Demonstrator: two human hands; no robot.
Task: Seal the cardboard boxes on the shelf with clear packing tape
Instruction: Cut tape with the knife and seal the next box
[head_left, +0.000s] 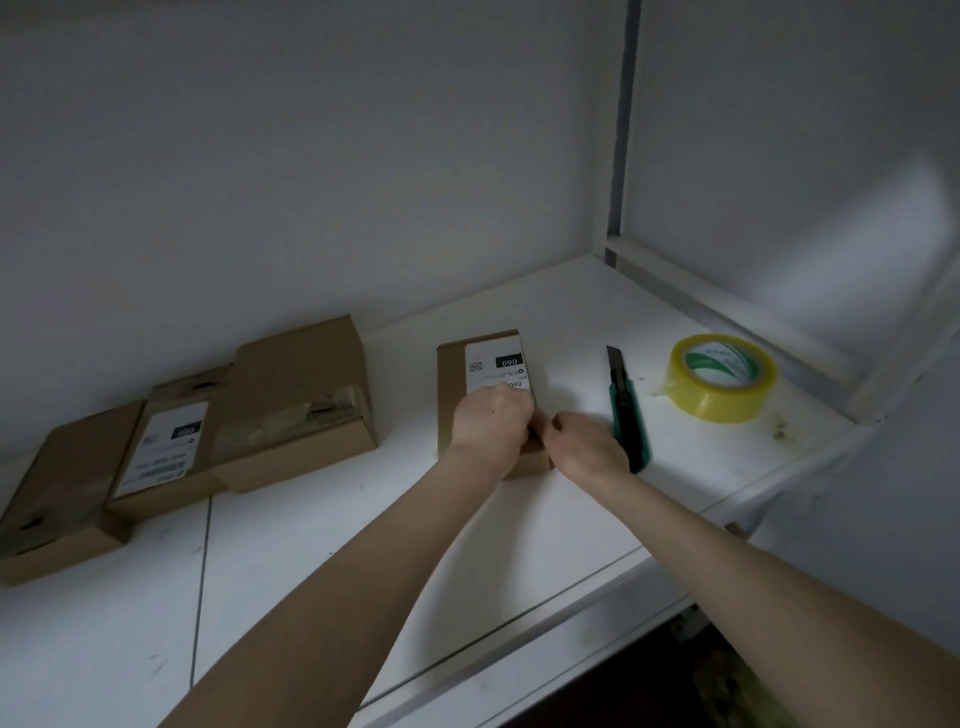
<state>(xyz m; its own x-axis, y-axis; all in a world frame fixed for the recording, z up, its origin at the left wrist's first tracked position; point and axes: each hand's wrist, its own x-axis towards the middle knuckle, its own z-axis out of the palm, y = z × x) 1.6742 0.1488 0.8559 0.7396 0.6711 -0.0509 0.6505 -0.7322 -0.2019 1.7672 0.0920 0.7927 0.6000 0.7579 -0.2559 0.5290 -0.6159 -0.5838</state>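
Head view, bench log.

OP: My left hand is curled over the near end of the small box, knuckles up. It clamps the box to the shelf so it cannot slide. My right hand, at 4 o'clock of the left, pinches the box's near corner with its fingers drawn together.

OBS: Tape under those fingers?

OP: Cannot tell; clear film would not show in this light. My judgement is that I am pressing a strip or flap down at that corner.

OBS: Tools?

OP: Both are set down. The utility knife is at 3 o'clock of the box, just beside my right wrist, blade pointing away, parked in reach for a cut. The tape roll lies flat at 2 o'clock, beyond the knife and well apart from the box.

OBS: Others?

OP: Three other boxes are at 9 o'clock, overlapping in a row. The largest box shows crumpled tape at its flap.
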